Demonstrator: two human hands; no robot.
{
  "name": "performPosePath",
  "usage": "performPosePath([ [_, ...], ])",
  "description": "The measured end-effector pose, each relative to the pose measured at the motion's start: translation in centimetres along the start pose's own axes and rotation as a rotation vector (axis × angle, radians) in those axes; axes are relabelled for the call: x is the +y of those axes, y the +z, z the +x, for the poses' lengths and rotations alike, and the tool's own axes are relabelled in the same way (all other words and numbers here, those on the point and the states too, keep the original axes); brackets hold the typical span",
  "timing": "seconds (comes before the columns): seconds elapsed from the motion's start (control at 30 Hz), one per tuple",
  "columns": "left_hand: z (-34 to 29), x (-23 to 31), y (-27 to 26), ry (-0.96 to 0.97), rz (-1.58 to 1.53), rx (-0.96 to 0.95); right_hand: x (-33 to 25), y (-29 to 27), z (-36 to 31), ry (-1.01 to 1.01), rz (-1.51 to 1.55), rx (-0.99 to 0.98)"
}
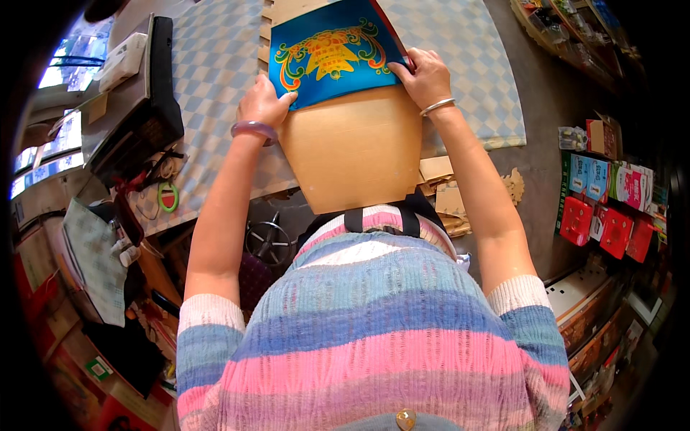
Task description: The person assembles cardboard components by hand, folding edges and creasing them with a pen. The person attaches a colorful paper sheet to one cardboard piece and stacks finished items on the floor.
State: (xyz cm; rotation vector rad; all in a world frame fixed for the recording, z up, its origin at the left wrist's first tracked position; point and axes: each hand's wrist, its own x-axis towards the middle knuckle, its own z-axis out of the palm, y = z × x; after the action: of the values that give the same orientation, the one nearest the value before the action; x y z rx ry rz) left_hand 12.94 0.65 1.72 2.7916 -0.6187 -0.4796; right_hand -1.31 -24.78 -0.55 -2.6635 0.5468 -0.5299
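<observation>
Blue sheet [332,52] is at the far end of the tan board [352,154]. Left of the board, our left hand [264,104] pinches the sheet's near corner; to the board's right, our right hand [427,77] closes its fingers on the sheet's right edge.

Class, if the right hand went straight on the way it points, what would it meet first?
The right hand would likely meet the blue sheet first, since it already holds its right edge; depth is hard to judge here.
</observation>
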Motion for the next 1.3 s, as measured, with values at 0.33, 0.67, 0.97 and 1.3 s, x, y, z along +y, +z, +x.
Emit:
performPosePath([
  [0.33, 0.1, -0.4, -0.1, 0.026, -0.02, 0.002, 0.0, -0.3, 0.0, 0.021, 0.06, -0.067],
  [0.67, -0.7, -0.2, -0.1, 0.016, 0.013, 0.043, -0.6, 0.4, 0.9, 0.074, 0.046, -0.147],
  [0.97, -0.9, 4.2, 1.1, 0.824, 0.355, 0.376, 0.4, 0.4, 1.7, 0.238, -0.004, -0.316],
  [1.3, 1.9, 6.4, 5.8, 0.667, 0.252, 0.261, 1.4, 1.2, 1.1, 0.232, 0.089, -0.18],
])
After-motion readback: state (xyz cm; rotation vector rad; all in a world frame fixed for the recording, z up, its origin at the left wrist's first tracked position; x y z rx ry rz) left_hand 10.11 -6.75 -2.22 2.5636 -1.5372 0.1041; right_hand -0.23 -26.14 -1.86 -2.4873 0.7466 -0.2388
